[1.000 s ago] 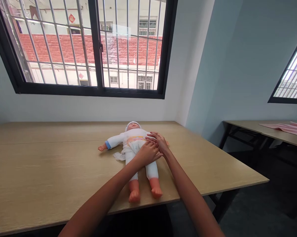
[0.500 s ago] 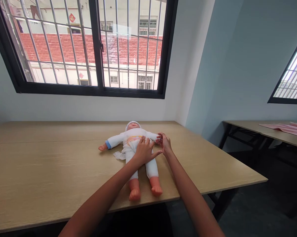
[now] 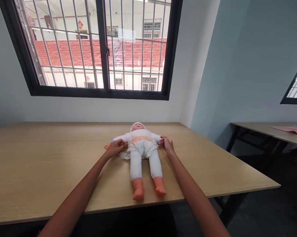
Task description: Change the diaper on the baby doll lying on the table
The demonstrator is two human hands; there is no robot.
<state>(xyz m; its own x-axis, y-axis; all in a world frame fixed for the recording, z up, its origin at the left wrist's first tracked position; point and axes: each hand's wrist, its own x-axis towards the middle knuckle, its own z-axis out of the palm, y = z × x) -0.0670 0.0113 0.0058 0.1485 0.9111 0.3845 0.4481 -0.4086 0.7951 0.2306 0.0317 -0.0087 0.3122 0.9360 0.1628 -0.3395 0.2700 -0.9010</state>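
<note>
A baby doll in white clothes and a cap lies on its back, feet toward me. Around its hips is a white diaper with an orange and yellow printed waistband; a pale flap of it spreads on the table at the left. My left hand is at the left side of the diaper, its fingers pinched at the edge. On the other side, my right hand has curled fingers beside the end of the doll's sleeve; what they hold, if anything, is too small to make out.
The doll rests on a wooden table, its feet close to the front edge. Behind is a wall with a barred window. At the right, a second table carries a pink striped cloth.
My left hand has moved left, off the doll's front to the diaper's left side, and its fingers have closed. My right hand stays near the doll's sleeve. The view has shifted slightly left.
</note>
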